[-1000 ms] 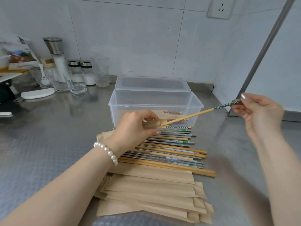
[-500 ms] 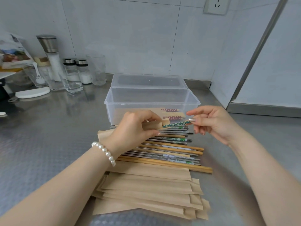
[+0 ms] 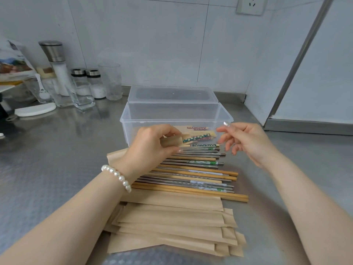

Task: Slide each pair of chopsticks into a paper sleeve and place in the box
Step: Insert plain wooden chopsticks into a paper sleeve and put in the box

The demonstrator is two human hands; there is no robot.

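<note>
L hand (image 3: 150, 148) gripping paper sleeve (image 3: 171, 140), green-patterned chopstick tops (image 3: 193, 138) sticking out toward 3 o'clock, just before box (image 3: 225, 116). R hand (image 3: 246, 139) at 3 o'clock of sleeve, fingers loose, holding nothing. Loose chopsticks (image 3: 200, 175) + spare sleeves (image 3: 172, 222) at 6 o'clock on counter (image 3: 47, 169).

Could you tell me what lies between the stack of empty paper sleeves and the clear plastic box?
In the head view, a row of loose chopsticks lies between the paper sleeves and box.

Soft, even light is filling the scene; the embossed steel countertop (image 3: 57, 150) is giving off pale glare, wide-angle distortion is bending the edges, and focus is staying sharp.
</note>
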